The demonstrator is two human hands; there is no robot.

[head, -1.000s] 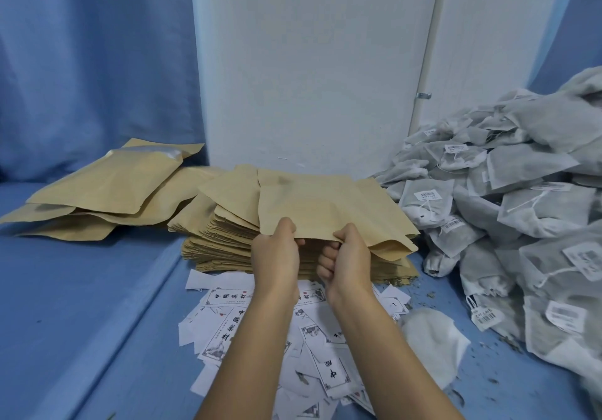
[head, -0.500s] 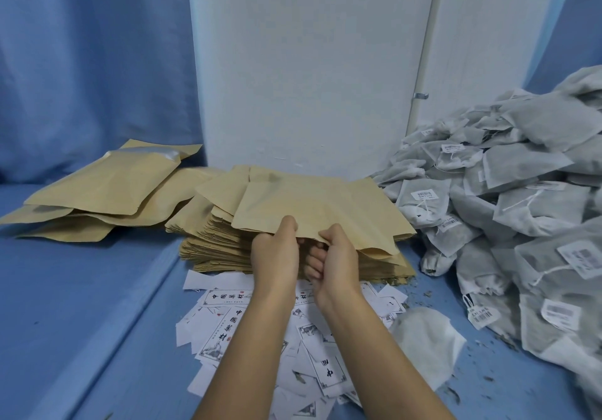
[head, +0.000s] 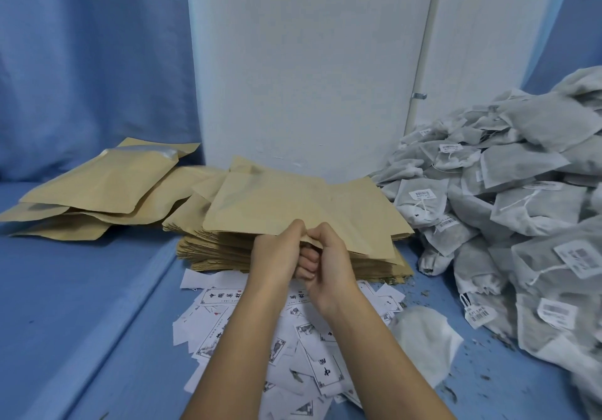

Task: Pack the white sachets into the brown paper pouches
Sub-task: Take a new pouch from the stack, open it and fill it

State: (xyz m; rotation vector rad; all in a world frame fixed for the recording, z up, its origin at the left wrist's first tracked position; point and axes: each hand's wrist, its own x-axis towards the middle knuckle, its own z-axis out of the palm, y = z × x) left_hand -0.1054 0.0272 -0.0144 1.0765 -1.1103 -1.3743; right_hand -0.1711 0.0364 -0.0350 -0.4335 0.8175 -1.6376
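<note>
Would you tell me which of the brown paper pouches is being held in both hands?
The top pouch, lifted off the middle stack: the left hand and right hand pinch its near edge. The others lie untouched.

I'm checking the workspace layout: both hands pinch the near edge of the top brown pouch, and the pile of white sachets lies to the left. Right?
Not quite. The head view shows the pile of white sachets on the right, not the left. Both the left hand and right hand do pinch the near edge of the top brown pouch.
</note>
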